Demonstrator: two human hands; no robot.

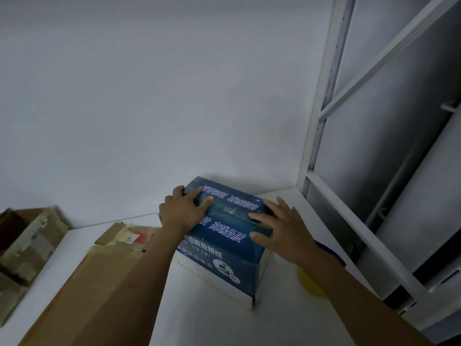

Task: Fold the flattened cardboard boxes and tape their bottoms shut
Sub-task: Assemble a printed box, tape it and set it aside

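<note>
A blue printed cardboard box point(224, 248) with white lettering stands on the white table point(214, 318), its two top flaps folded down and meeting in a seam. My left hand point(183, 211) rests on the far left flap, fingers spread across the box's top. On the right end my right hand point(279, 228) lies flat with straight fingers, pressing the flaps down. No tape roll is in view.
A large flattened brown cardboard box point(99, 278) with old tape lies to the left of the blue box. An open taped brown box point(27, 243) sits at the far left. White metal shelving point(349, 171) rises on the right. A yellow object point(309, 283) lies under my right forearm.
</note>
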